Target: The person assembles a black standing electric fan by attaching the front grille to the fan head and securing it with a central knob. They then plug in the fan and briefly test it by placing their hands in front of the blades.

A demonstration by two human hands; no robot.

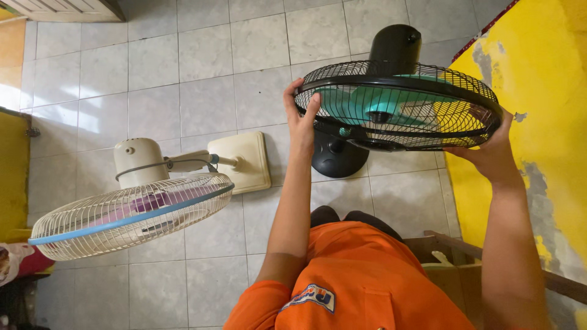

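A black pedestal fan (396, 104) with teal blades stands on the tiled floor in front of me. My left hand (301, 119) grips the left rim of its black wire guard. On the opposite side, my right hand (489, 150) holds the guard's right rim. The fan's round black base (338, 157) shows below the guard, and its black motor housing (394, 46) rises behind. I wear an orange shirt.
A cream fan (131, 211) with a blue-rimmed white guard and purple blades stands to the left on a square cream base (247, 160). A yellow, chipped wall (538, 79) runs along the right. Wooden pieces (452, 250) lie at lower right.
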